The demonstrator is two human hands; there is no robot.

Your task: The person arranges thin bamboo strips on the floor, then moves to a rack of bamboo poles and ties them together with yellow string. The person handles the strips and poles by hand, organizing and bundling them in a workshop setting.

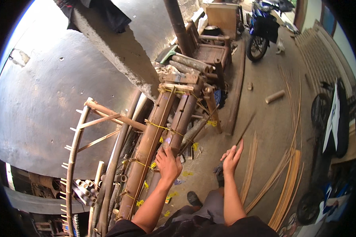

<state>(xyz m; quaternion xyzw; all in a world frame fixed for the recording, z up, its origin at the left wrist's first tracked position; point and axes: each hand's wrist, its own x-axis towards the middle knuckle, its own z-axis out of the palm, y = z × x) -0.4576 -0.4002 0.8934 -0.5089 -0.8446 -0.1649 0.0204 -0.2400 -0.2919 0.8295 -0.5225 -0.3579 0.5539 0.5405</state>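
Two thick brown bamboo poles (149, 138) run lengthwise in front of me, bound with yellow cord. My left hand (169, 164) lies on the right-hand pole (179, 118), fingers bent over its surface and thumb at its right side. This pole has a dark slot along it and a purple mark near my fingertips. To the right, my right hand (232, 158) is raised above the floor, closed around a thin dark strip (247, 128) that points up and away. Whether the strip is a blade or a stick, I cannot tell.
A bamboo frame with pegs (72, 158) stands at left, near cut bamboo tubes (85, 189). Long split bamboo strips (286, 185) lie on the floor at right. Farther off are a short bamboo piece (275, 96), a wooden chair (209, 51), a motorcycle (259, 39) and a concrete post (114, 51).
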